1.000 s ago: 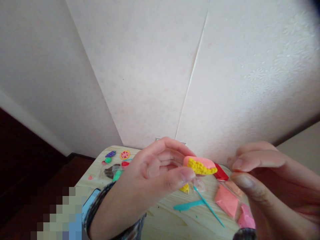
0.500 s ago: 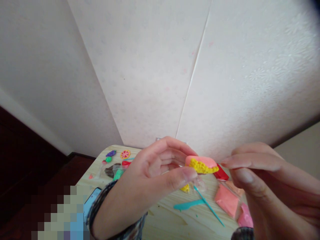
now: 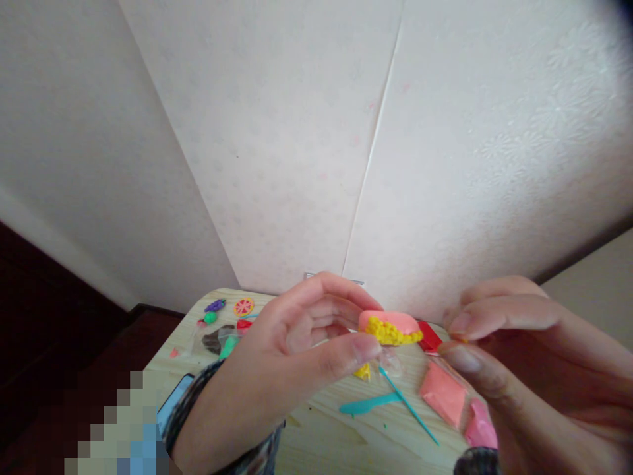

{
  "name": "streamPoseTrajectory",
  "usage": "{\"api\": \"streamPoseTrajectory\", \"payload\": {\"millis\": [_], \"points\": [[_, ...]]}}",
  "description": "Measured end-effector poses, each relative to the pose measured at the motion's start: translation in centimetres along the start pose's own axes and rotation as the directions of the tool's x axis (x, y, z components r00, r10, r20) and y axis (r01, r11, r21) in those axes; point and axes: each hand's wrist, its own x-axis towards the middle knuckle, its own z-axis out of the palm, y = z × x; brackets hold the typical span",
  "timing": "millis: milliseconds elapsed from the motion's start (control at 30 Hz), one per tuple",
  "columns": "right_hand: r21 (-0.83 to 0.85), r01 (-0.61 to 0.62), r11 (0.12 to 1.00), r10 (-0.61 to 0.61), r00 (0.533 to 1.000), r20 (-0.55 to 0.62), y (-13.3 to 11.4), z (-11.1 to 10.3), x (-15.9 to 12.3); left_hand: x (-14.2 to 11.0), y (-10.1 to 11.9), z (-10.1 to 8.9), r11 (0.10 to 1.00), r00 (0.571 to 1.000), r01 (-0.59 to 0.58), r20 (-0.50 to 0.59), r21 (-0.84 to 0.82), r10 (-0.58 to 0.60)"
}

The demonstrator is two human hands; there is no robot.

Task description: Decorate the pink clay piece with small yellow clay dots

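Note:
Between the thumb and fingers of my left hand [image 3: 316,336] is a pink clay piece [image 3: 395,320], held above the table. Small yellow clay lumps [image 3: 390,332] cover its near side in a bumpy band. To the right, apart from that piece, my right hand [image 3: 499,343] is closed in a pinch of thumb and forefinger. A tiny yellow-orange bit of clay [image 3: 465,340] just shows between those fingertips. Under the hands, a teal clay knife [image 3: 368,404] and a thin teal stick tool [image 3: 410,408] lie on the table [image 3: 336,439].
Packets of salmon clay [image 3: 442,394], pink clay [image 3: 481,425] and red clay [image 3: 429,337] lie at the right. Yellow clay [image 3: 362,371] sits near the stick. At the left are a purple clay grape bunch [image 3: 215,305], a round fruit slice [image 3: 244,307] and a phone [image 3: 174,399]. The wall [image 3: 297,165] rises behind.
My right thumb and forefinger have shifted, and a tiny yellow-orange bit now shows between them. The left hand keeps its hold on the pink piece. The view has shifted slightly.

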Motion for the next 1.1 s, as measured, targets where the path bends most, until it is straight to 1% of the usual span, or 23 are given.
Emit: {"api": "streamPoseTrajectory", "payload": {"millis": [233,467,633,867,1000,1100], "points": [[-0.030,0.019,0.999,-0.018,0.999,0.029,-0.17,0.40,0.34,-0.12,0.05,-0.23,0.999,1.000,-0.006,-0.005,0.042,0.007],[-0.007,-0.034,0.999,0.034,0.999,0.013,-0.28,0.46,0.17,-0.12,0.02,-0.18,1.000,1.000,-0.016,0.001,0.026,0.016],[-0.010,0.005,1.000,-0.005,1.000,0.015,-0.10,0.11,0.07,-0.16,0.18,-0.08,1.000,1.000,-0.006,-0.015,0.005,0.006],[0.007,-0.001,1.000,0.001,1.000,0.015,0.08,0.15,0.15,-0.44,0.46,0.05,1.000,1.000,0.013,-0.026,0.010,-0.012],[0.003,0.029,1.000,-0.029,0.999,-0.032,0.23,-0.01,0.32,-0.42,0.62,0.21,0.999,0.998,0.030,-0.047,0.019,-0.029],[0.017,0.025,1.000,-0.023,0.996,-0.083,0.38,-0.17,0.30,-0.35,0.64,0.24,1.000,0.999,0.020,-0.034,0.021,-0.019]]}}
